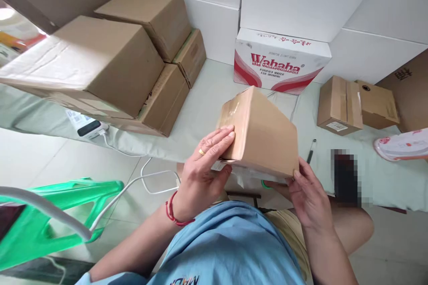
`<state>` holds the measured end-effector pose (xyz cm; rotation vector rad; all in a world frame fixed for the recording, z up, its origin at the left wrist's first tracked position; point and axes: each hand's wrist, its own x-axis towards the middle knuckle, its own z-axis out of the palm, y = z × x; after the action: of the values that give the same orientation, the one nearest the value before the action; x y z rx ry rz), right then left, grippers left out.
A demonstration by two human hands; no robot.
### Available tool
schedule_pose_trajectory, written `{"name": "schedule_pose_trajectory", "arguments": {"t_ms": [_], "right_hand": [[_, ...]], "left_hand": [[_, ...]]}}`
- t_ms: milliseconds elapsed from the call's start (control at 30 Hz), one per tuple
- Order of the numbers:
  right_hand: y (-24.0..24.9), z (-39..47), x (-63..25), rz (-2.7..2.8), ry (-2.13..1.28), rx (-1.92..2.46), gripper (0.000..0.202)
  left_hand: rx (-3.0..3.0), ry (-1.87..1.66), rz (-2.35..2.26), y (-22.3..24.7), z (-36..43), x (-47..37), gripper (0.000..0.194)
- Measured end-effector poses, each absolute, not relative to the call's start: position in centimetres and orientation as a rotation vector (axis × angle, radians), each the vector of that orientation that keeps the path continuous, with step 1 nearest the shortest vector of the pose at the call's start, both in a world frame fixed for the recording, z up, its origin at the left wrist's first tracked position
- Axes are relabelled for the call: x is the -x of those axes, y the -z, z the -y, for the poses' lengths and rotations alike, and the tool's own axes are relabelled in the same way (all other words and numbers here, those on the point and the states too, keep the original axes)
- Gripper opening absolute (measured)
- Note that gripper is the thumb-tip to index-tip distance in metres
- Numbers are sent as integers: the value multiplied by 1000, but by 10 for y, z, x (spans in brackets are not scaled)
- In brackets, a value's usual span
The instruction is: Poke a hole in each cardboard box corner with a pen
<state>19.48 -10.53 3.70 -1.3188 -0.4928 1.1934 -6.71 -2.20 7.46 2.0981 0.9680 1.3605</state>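
Observation:
A brown cardboard box (267,133) is held tilted between both hands, over the near edge of the table and in front of my body. My left hand (209,164), with a ring and a red bracelet, presses its fingers on the box's left end, the thumb underneath. At the lower right corner my right hand (309,191) grips the box with thumb and fingers. Clear tape or film shows along the box's lower edge. Its underside is mostly hidden from view.
Stacked cardboard boxes (120,49) stand at the left. A white and red Wahaha carton (281,62) sits against the wall. Smaller boxes (339,104), a pen (311,151) and a blurred dark object (346,178) lie right. A power strip (88,128) and green stool (67,213) are left.

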Motion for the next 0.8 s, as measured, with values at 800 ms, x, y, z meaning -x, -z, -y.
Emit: {"name": "schedule_pose_trajectory", "arguments": {"t_ms": [800], "right_hand": [[-12,123,-204,976,-764,1402,54]], "left_hand": [[-1207,-1208,-1116,-56,29,74,35]]}}
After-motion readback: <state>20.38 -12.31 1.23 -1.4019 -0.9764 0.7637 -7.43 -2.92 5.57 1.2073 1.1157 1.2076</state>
